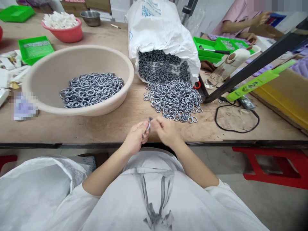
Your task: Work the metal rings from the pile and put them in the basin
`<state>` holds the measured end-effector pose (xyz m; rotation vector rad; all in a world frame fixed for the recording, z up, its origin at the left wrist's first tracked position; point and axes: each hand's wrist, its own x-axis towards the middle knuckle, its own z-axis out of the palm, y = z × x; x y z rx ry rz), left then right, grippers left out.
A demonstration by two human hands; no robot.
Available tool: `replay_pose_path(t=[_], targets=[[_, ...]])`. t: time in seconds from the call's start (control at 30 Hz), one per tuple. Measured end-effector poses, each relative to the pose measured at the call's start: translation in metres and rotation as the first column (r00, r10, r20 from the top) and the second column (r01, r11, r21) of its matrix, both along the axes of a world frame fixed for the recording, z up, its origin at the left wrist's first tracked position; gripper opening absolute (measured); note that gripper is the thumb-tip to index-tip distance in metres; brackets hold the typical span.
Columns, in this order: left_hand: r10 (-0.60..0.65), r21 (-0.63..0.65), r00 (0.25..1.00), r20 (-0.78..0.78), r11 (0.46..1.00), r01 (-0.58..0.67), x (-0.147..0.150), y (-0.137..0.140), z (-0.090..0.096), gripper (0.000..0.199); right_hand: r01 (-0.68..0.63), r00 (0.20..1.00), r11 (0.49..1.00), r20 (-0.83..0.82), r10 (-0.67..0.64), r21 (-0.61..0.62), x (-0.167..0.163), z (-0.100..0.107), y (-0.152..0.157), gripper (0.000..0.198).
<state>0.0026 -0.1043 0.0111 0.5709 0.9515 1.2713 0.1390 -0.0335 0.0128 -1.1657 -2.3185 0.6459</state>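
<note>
Just above the table's front edge, my left hand (137, 135) is closed on a small grey ring (148, 125), seen nearly edge-on between thumb and fingers. My right hand (166, 131) is closed close against the ring's upper end; a small dark bit shows there, and what its fingertips pinch is hidden. Beyond my hands, a loose pile of grey rings (176, 99) spills from a white sack (161, 29) lying with its mouth toward me. To the left, a wide beige basin (48, 69) holds many similar rings (93, 88).
At right, a black post (250, 61) slants over a cable (216, 120) and a lime-green strip (260, 81). Green trays (36, 61), a red bowl (72, 34) and a metal bowl (90, 21) stand farther back left. Another person's arm (238, 25) shows at upper right.
</note>
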Motion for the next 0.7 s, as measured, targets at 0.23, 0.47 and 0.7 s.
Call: replay_pose_path(t=[0.23, 0.47, 0.7], targets=[[0.068, 0.006, 0.998, -0.005, 0.998, -0.067, -0.012, 0.0, 0.002, 0.043, 0.225, 0.918, 0.963, 0.3, -0.262, 0.151, -0.003, -0.001, 0.047, 0.036], [0.133, -0.023, 0.989, 0.065, 0.991, -0.132, -0.025, 0.006, -0.005, 0.034, 0.221, 0.825, 0.958, 0.489, -0.283, 0.181, -0.016, -0.001, 0.062, 0.024], [0.176, -0.207, 0.962, 0.209, 0.969, -0.132, -0.029, 0.017, -0.004, 0.035, 0.29, 0.911, 0.951, 0.273, -0.31, 0.111, -0.001, -0.002, 0.062, 0.025]])
